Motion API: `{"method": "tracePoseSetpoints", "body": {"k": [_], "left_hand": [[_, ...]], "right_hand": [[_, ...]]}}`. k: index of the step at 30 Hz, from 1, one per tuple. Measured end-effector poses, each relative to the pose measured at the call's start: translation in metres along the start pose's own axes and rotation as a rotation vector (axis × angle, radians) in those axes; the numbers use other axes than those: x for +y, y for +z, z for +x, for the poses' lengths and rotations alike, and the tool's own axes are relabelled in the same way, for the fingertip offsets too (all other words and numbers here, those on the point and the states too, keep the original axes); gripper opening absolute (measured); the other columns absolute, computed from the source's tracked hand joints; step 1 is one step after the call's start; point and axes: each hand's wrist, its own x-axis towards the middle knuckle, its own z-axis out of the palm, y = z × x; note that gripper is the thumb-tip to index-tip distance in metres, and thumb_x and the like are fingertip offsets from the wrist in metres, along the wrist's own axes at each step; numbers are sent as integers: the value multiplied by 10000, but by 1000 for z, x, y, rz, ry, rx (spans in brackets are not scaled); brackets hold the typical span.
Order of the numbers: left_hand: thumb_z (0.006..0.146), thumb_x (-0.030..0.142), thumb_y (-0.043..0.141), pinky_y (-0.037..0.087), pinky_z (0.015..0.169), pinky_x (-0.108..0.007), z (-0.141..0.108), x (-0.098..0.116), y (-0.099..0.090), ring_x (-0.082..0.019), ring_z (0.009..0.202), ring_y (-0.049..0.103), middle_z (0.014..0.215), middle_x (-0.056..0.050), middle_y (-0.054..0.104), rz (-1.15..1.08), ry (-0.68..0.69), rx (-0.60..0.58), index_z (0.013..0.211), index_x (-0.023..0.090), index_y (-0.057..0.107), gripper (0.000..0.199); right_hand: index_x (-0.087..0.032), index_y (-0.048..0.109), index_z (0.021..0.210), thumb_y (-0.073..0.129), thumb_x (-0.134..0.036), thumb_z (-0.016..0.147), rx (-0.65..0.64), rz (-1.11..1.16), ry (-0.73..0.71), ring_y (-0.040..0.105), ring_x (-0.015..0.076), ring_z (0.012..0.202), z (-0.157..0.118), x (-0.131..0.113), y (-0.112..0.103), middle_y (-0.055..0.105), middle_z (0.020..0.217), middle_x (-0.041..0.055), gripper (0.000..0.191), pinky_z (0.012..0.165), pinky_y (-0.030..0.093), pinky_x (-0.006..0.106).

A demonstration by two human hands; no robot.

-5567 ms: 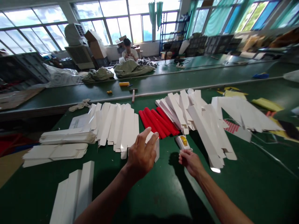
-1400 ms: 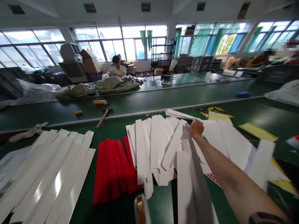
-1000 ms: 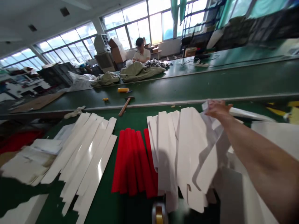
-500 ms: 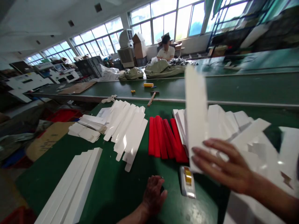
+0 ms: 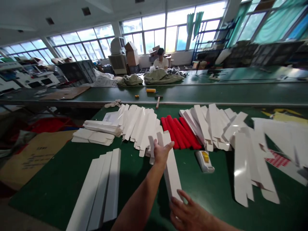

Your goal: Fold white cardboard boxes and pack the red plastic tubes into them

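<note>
A long, narrow white carton lies slanted over the green table in front of me, its far end showing raised flaps. My left hand is closed on the carton near that far end, thumb stretched across it. At the near end, my right hand has its fingers wrapped round the carton, partly hiding the end. Several red ribbed strips are just beyond the carton. Flat white cartons are spread behind my left hand.
Long white boxes lie side by side at left. A tape dispenser is right of the carton. More flat cartons are piled at right. A hammer rests near the back edge, and a person sits beyond the far bench.
The white carton, held upright at right by my right hand before, is now low and central. My left hand has moved up and forward onto it. The camera view has shifted.
</note>
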Motion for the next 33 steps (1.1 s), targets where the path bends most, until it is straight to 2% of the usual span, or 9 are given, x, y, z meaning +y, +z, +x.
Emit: {"method": "tracePoseSetpoints", "body": {"k": [4,8,12,14,16,18,24,29,33], "left_hand": [[514,395,888,517,763,-315,0,13,-16,-261,865,698,908,-112,733,195,163,82,1106,116,625,705],[604,366,802,506,660,-281,-2,39,-55,-214,745,676,826,-83,722,301,317,120,959,106,669,460],[627,386,757,491,619,-252,-3,72,-95,-181,704,646,806,-54,703,321,444,173,924,118,659,412],[617,397,754,497,594,-249,-7,80,-105,-174,666,642,781,-48,703,310,473,174,927,117,650,430],[599,387,757,510,573,-250,-11,79,-106,-174,638,647,771,-51,710,289,491,155,944,115,641,454],[590,361,756,525,562,-249,-13,74,-101,-179,628,660,777,-59,721,252,517,123,957,115,634,459],[588,285,714,539,542,-232,-11,70,-78,-183,614,675,749,-57,722,231,513,66,938,119,636,396],[612,234,686,549,577,-238,-10,63,-69,-177,661,668,837,-56,717,293,497,-16,1051,130,615,457],[628,222,697,562,636,-277,-9,53,-67,-208,742,677,880,-70,712,411,585,55,1056,145,617,442]], "right_hand": [[-210,682,843,389,-291,949,-31,-15,35,598,232,985,27,-36,51,708,915,62,322,1000,414,476],[-201,689,909,436,-275,924,-55,93,24,574,262,1070,58,-41,51,691,1002,88,264,1012,408,504],[-210,589,1183,480,-300,894,-97,377,80,560,217,1074,85,-10,26,630,1155,66,322,1068,384,439],[-158,572,1213,464,-243,870,-123,271,390,560,223,1071,90,25,32,616,1181,115,370,1020,427,409],[-129,547,1276,448,-159,857,-214,17,796,536,260,1154,88,71,52,566,1292,175,432,1000,437,423],[-68,471,1373,467,-89,826,-270,-104,951,468,355,1257,81,120,78,445,1420,264,547,1027,377,540],[-202,659,1197,482,-31,839,-439,-83,824,451,415,1294,58,205,115,430,1467,215,435,1023,287,661],[-104,671,1118,513,-36,825,-429,-28,749,578,347,1169,66,213,105,531,1357,255,340,949,456,505],[-57,579,1226,505,-190,894,-261,-12,815,651,250,1038,89,220,47,579,1295,224,365,878,525,337]]}}
